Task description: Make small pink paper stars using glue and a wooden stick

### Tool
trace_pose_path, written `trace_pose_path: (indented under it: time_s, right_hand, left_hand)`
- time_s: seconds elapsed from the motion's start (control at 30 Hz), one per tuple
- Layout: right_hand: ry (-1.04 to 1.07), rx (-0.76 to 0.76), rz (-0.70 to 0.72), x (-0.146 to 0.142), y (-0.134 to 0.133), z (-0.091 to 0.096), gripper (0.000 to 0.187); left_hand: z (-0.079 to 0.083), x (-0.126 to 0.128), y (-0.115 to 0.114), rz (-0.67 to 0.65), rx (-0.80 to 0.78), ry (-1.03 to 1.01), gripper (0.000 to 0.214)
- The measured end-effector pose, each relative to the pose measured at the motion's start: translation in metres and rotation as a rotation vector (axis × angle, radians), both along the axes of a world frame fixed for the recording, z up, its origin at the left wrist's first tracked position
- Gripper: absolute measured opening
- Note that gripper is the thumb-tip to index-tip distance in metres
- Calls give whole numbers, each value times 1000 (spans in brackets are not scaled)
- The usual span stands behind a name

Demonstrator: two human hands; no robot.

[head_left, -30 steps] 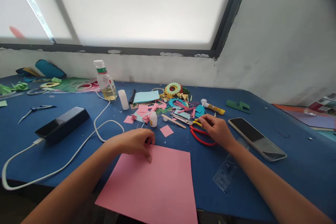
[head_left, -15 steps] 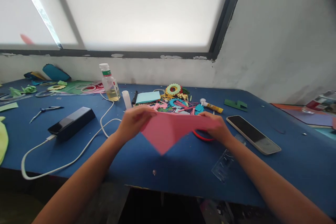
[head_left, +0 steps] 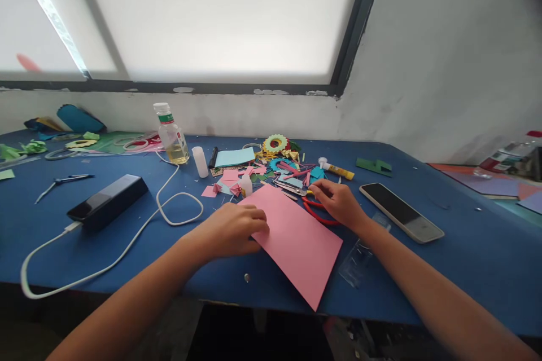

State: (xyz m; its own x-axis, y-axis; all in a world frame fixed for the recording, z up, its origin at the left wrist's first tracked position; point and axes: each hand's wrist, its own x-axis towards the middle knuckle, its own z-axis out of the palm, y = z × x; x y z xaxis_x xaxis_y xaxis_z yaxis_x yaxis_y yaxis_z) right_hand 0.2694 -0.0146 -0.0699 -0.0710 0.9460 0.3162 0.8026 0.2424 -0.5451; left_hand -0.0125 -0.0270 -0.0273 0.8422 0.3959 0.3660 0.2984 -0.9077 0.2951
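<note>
A sheet of pink paper (head_left: pixel 296 242) lies slanted on the table, one corner close to the front edge. My left hand (head_left: pixel 232 228) rests at its left edge, fingers curled over the paper and the thumb beside the edge. Just past the sheet's far right side, my right hand (head_left: pixel 339 203) has its fingertips pinched together on the handle of a pair of scissors (head_left: pixel 315 214) with red and yellow grips. The scissor blades point left into a pile of paper scraps (head_left: pixel 232 176). The fingers partly cover the handle.
A phone (head_left: pixel 400 211) and a clear plastic piece (head_left: pixel 354 265) lie to the right. Behind are a glue tube (head_left: pixel 339 170), a white stick (head_left: pixel 200 162) and a bottle (head_left: pixel 173 138). On the left, a white cable (head_left: pixel 158 203) runs from a black device (head_left: pixel 108 200).
The pink paper, held up folded between both hands before, now lies flat on the table. My right hand has let go of it and moved to the scissors; my left hand came lower.
</note>
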Motion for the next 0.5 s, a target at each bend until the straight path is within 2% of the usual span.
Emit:
trace_pose_path:
  time_s: [0.1,0.2,0.33,0.5]
  right_hand:
    - [-13,-1,31,-4,-1,0,27]
    - [-29,-8,66,-7,-1,-1,27]
    - [-47,-14,91,-7,-2,-1,27]
    - [-81,-13,104,-4,-3,1,26]
  left_hand:
    - [-12,12,-1,-23,-320,47,21]
    - [-23,20,6,70,-554,-43,17]
    - [-27,22,14,152,-651,-178,17]
    - [-21,22,17,164,-735,-347,16]
